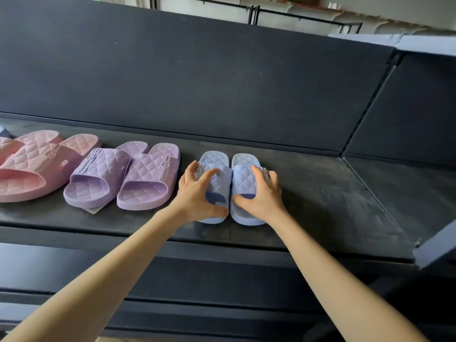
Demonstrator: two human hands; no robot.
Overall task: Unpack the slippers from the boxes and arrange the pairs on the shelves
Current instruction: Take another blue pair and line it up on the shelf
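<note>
blue slippers (240, 178): moulded foam or rubber by the look, matt, diamond-quilted relief on strap and footbed
purple slippers (145, 178): same matt moulded material, quilted, raised emblem on the straps
pink slippers (37, 164): matt, quilted
shelf (308, 193): dark, matt, faintly scuffed
back panel (197, 82): dark, smooth, matt
tag (95, 209): white paper
</note>
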